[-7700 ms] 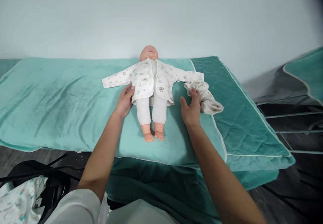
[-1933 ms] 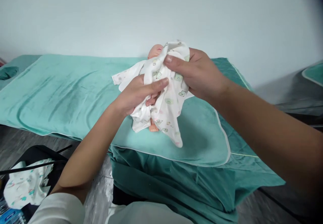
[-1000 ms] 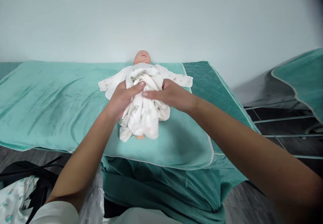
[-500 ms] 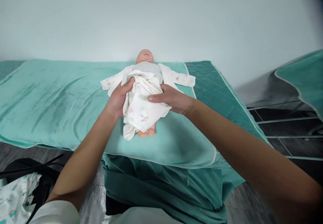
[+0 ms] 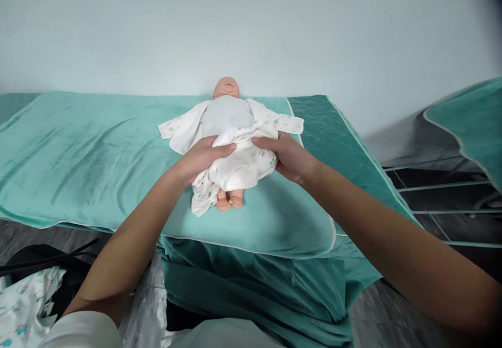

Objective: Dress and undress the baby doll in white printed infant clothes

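Over the lower half of the baby doll (image 5: 226, 115), left hand (image 5: 202, 159) and right hand (image 5: 295, 158) both pinch a bunched printed baby garment (image 5: 237, 173), probably light, soft and limp, best gripped by its gathered edges.

An indoor room, perhaps a bedroom or a care room; which of the two cannot be told. What looks like a bed (image 5: 98, 149), spread with teal velvety covers, runs along a plain pale wall (image 5: 251, 24), and a baby doll (image 5: 225, 112) lies on it. Metal bars (image 5: 443, 186) and another teal cover (image 5: 476, 118) show at the right, with grey, streaked floor (image 5: 376, 311) below
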Tool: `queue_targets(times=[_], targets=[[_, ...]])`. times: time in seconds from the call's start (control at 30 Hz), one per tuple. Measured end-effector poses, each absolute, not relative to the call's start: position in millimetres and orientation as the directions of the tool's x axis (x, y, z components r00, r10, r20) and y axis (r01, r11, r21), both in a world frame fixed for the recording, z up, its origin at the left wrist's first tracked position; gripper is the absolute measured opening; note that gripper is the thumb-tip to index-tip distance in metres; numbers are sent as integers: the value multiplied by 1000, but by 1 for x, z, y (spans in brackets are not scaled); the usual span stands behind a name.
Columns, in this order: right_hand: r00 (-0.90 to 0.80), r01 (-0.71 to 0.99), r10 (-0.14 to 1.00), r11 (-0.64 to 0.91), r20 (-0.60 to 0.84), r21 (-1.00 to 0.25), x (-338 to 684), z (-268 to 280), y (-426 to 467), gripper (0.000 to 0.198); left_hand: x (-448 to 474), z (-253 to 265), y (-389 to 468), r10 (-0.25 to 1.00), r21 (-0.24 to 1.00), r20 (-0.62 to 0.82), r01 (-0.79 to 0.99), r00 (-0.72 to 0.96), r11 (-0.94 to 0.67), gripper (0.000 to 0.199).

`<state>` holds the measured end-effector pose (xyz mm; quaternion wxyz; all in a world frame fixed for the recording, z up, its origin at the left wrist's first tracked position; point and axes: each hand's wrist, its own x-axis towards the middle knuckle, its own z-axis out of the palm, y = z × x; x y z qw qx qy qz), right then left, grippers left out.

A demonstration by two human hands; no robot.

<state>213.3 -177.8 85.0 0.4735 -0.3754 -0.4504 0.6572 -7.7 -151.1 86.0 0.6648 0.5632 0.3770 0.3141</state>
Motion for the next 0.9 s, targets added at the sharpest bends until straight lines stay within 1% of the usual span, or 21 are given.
queue_targets(times=[0.03, 0.1, 0.17, 0.23, 0.3, 0.37, 0.43, 0.5, 0.57, 0.67, 0.8, 0.9], targets=[[-283, -269, 948, -226, -147, -936, 214, 76, -185, 45, -7, 86, -152, 834, 986, -162, 65, 528, 151, 43], [-299, -247, 903, -386, -309, -889, 213, 59, -205, 43, -5, 87, -156, 814, 964, -199, 260, 546, 61, 37], [-314, -266, 852, -503, -420, -822, 207, 46, -227, 41, -4, 89, -161, 777, 869, -251, 488, 577, -82, 32], [-338, -305, 818, -563, -465, -768, 198, 37, -249, 38, -3, 92, -165, 734, 727, -313, 650, 602, -223, 30], [-331, -318, 814, -572, -477, -756, 191, 28, -263, 35, -1, 94, -170, 702, 614, -353, 719, 619, -325, 31], [-260, -276, 850, -519, -457, -809, 186, 18, -269, 34, 3, 94, -174, 675, 546, -383, 744, 631, -386, 31], [-166, -168, 899, -430, -404, -887, 184, 7, -268, 40, 8, 92, -178, 659, 504, -400, 753, 637, -423, 31], [-99, -40, 942, -325, -320, -945, 183, -3, -264, 51, 11, 88, -180, 651, 486, -401, 752, 644, -445, 29], [-59, 50, 972, -224, -227, -973, 182, -9, -263, 59, 12, 83, -180, 647, 525, -388, 734, 656, -430, 29], [-19, 101, 994, -105, -108, -989, 179, -13, -266, 59, 7, 76, -179, 651, 654, -372, 685, 662, -322, 30], [98, 69, 994, -50, -43, -996, 177, -18, -273, 53, -1, 72, -180, 645, 810, -319, 553, 694, -195, 32], [209, 32, 977, 27, 33, -999, 180, -26, -268, 44, -4, 75, -179, 638, 879, -305, 467, 707, -97, 33]])
